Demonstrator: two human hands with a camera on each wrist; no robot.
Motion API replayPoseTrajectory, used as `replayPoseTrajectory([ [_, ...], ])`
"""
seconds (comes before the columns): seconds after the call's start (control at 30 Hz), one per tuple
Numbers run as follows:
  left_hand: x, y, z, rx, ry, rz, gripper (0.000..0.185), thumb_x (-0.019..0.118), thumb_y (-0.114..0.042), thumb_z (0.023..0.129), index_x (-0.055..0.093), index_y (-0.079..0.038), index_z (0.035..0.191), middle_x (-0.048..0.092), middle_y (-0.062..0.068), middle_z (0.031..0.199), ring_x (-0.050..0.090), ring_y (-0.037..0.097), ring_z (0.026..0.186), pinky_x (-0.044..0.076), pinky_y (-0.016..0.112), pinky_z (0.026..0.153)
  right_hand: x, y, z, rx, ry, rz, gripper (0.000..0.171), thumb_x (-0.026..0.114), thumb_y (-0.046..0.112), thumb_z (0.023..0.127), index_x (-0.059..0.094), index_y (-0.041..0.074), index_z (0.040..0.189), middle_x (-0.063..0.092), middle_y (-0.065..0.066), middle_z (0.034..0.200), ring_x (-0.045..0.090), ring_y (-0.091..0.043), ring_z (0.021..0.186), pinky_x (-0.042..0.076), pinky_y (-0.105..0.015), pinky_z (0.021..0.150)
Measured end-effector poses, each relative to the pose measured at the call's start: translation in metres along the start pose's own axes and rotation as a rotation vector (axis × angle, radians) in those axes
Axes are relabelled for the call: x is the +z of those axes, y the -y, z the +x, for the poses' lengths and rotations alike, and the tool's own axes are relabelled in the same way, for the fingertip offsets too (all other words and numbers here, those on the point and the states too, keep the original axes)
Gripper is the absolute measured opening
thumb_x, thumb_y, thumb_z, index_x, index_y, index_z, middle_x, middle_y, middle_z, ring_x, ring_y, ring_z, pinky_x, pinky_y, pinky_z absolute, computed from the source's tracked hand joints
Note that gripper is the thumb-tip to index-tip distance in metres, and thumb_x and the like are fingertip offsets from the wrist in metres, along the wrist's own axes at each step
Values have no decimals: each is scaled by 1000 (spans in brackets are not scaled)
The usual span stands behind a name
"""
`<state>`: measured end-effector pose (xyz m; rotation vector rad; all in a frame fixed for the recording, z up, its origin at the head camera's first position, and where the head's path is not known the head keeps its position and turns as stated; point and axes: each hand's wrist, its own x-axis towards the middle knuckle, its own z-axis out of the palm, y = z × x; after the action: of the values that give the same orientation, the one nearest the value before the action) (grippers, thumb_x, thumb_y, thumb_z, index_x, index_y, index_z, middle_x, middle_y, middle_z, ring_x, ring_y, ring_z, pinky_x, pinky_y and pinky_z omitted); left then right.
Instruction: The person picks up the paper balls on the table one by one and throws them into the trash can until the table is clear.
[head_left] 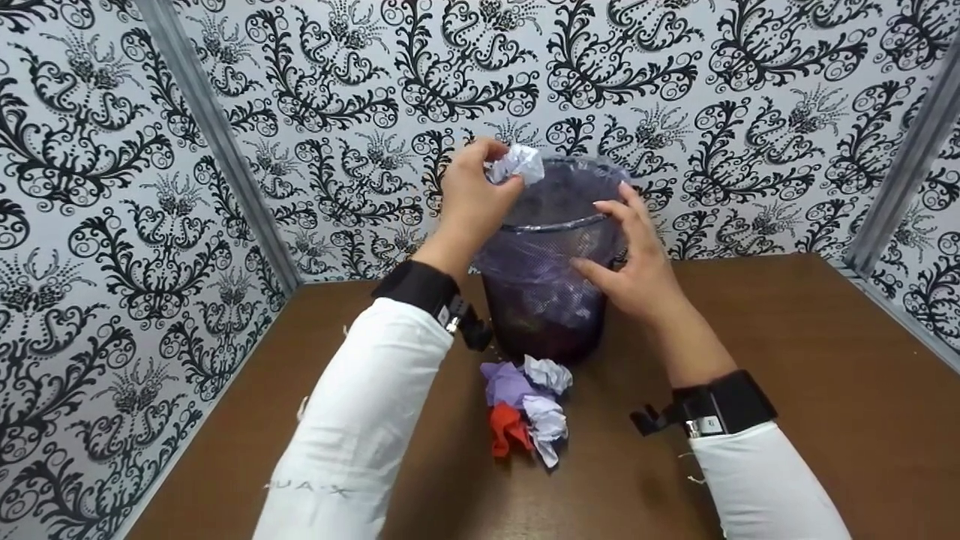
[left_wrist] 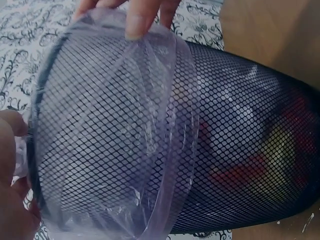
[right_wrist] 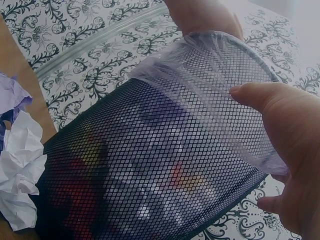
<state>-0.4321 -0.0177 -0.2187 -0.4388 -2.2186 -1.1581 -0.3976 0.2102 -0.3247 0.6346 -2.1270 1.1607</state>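
Observation:
A black mesh wastebasket [head_left: 551, 300] lined with a thin plastic bag [left_wrist: 165, 115] stands on the brown table [head_left: 787, 360], with crumpled coloured paper inside. My left hand [head_left: 472, 195] holds a crumpled white paper ball [head_left: 516, 163] over the basket's left rim. My right hand [head_left: 634, 262] lies with straight fingers against the basket's right side, on the folded-over bag [right_wrist: 225, 100]. In the left wrist view my right fingertips [left_wrist: 140, 20] touch the far rim.
A small heap of crumpled paper [head_left: 529, 409], white, lilac and red, lies on the table in front of the basket. Patterned black-and-white walls [head_left: 112, 225] close in the table on three sides. White paper balls [right_wrist: 20, 170] show beside the basket's base.

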Motion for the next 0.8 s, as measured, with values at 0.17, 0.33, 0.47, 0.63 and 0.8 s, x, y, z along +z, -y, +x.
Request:
replayPoseTrajectory([
  [0.17,3,0,3,-124,90,7,32,79,-17,81,62,-15,107,61,-1,107,58,11,92,52,18,75,0,0,0,-18,-4,4,74,83,38,75,44,36,138,14,8,161,20,-26,145,20,-65,112],
  [0.33,3,-1,5,-208,130,32,30,80,-17,79,60,-14,101,60,1,106,59,14,92,53,21,74,0,-1,0,-34,-1,7,74,83,36,75,44,32,138,15,2,161,20,-26,145,21,-64,112],
  [0.47,2,-2,6,-238,146,68,32,81,-16,77,59,-14,100,58,1,106,58,16,93,52,23,75,-1,-1,1,-39,5,12,75,83,35,75,45,27,138,16,-1,161,21,-27,145,21,-65,111],
  [0.63,2,-2,6,-261,169,77,37,82,-16,76,59,-14,105,57,2,108,58,16,93,52,24,75,-2,1,1,-38,8,18,75,83,35,75,45,25,138,15,-1,161,21,-28,145,20,-66,111],
  [0.8,-1,-1,6,-267,184,51,57,82,-20,76,57,-15,127,60,2,117,59,14,97,53,24,83,-2,2,1,-17,11,12,75,84,37,74,45,28,138,15,2,162,20,-25,145,21,-65,111],
])
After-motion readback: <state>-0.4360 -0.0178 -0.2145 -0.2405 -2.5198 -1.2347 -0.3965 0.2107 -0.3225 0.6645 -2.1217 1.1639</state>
